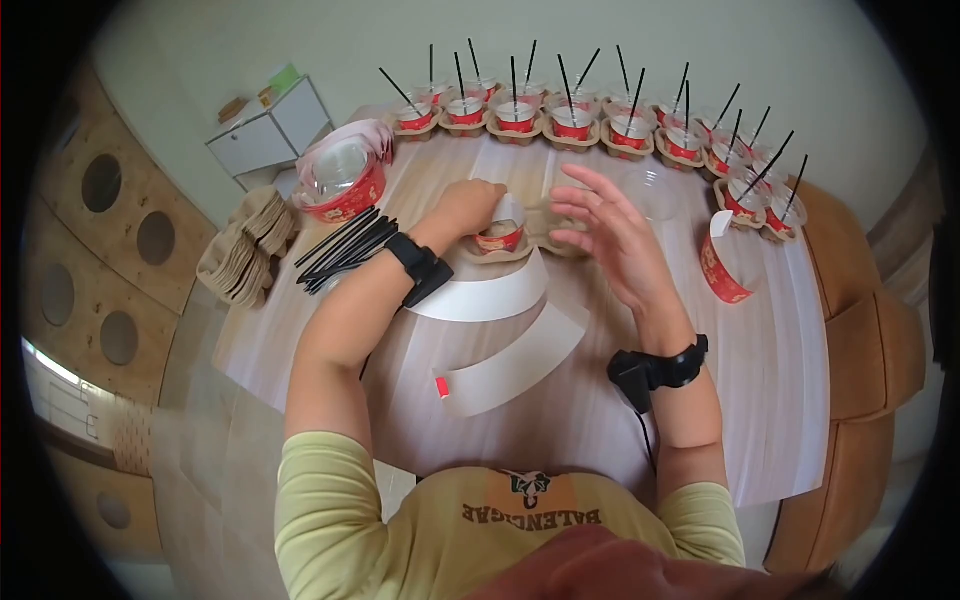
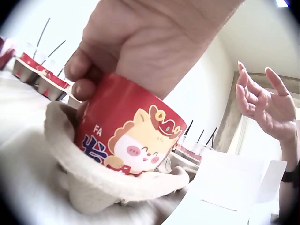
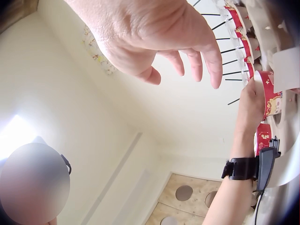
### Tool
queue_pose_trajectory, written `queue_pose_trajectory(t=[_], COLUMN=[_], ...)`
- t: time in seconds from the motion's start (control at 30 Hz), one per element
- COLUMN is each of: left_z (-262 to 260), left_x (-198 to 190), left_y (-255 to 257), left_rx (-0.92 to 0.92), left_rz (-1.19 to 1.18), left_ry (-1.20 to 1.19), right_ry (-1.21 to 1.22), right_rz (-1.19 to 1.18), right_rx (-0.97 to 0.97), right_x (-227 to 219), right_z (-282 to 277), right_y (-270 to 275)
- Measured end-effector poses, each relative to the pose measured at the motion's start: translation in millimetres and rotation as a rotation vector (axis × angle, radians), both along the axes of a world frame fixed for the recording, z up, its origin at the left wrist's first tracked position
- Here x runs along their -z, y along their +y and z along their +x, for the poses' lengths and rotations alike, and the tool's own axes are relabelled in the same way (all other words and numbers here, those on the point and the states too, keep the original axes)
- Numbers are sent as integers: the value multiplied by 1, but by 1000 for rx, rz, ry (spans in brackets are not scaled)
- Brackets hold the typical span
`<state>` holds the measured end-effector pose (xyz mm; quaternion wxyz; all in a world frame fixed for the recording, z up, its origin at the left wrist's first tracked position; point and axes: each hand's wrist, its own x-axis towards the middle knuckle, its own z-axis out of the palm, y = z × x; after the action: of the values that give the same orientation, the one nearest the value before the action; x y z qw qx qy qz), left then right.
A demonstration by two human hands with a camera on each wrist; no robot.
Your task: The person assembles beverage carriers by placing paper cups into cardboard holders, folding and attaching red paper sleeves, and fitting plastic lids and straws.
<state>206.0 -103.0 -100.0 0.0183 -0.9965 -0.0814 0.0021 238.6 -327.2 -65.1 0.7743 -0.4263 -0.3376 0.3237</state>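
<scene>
My left hand [image 1: 468,210] grips the rim of a red printed paper sleeve [image 2: 136,126] with a cartoon animal on it. The sleeve stands in one well of a pulp cup carrier [image 2: 117,185], and in the left wrist view my fingers curl over its far edge; part of the hand is hidden behind it. Off to the right, my right hand [image 1: 622,235] is raised beside the carrier's other well, fingers spread and holding nothing. Two curved paper strips, a white strip [image 1: 485,300] and a paler grey strip [image 1: 520,365] with a red mark, lie in front of the carrier.
Filled carriers [image 1: 515,130] with red-sleeved cups and black straws line the far edge. On the left are loose black straws [image 1: 345,250], a red tub [image 1: 350,205] and stacked carriers [image 1: 235,265]. To the right lie a clear plastic piece [image 1: 652,193] and a curled red sleeve [image 1: 722,275].
</scene>
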Motion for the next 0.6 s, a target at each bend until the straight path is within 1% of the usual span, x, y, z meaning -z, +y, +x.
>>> queue_pose_trajectory(t=[0.03,0.1,0.13,0.2,0.23,0.3,0.33,0.4,0.53,0.57,0.6], left_z=[-1,-6,-9,-17,-20,-26,-30,-38,-37,-37,-37], left_x=[0,-1,-3,-7,-6,0,1,4,22,25,27], left_y=[3,10,12,12,9,-5,-14,-28,-24,-25,-27], left_rx=[-4,16,14,136,133,259,254,147,156,162,167], left_rz=[0,-215,-214,-406,-406,-251,-251,-126,-161,-126,-91], left_ry=[0,-74,-73,-238,-236,-283,-285,-69,-12,-33,-53], right_ry=[-11,-12,-12,-15,-19,-45,-72,-84,-112,-107,-215], right_rz=[6,1,-5,3,11,-8,-27,-32,-28,-33,-83], right_rx=[-4,2,13,22,32,43,56,65,110,107,139], right_x=[-1,-3,-4,-6,-6,-6,-6,-6,-11,-12,-12], right_z=[0,2,2,3,4,5,6,7,6,7,8], right_y=[-1,-2,-3,-4,-4,-5,-5,-6,-9,-10,-10])
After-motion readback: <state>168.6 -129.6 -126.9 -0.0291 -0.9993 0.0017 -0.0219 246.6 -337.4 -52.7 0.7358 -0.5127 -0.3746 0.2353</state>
